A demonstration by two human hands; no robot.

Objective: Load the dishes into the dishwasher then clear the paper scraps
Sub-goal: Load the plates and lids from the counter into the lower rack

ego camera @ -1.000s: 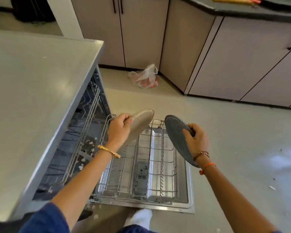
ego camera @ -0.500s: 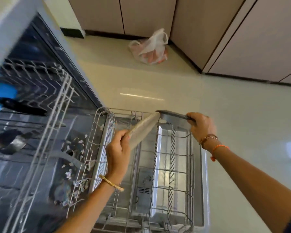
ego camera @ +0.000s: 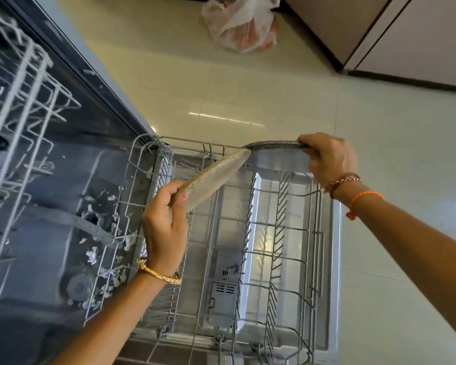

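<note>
- Two plates have come down from chest height to the pulled-out lower rack [ego camera: 279, 233] since a second ago; we judge slotting imminent.
- Left hand [ego camera: 166, 227] grips the beige speckled plate [ego camera: 216, 177]; right hand [ego camera: 327, 162] clasps the grey stoneware plate [ego camera: 276, 148], edge-on above the tines.
- Torn paper scraps [ego camera: 100, 233] litter the tub floor.

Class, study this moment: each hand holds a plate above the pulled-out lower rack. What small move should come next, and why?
Probably lower the dark plate in the right hand edge-first between the tines of the lower rack. It already hovers over the rack's far end, the rack looks empty, and the left hand holds the beige plate clear beside it.
</note>
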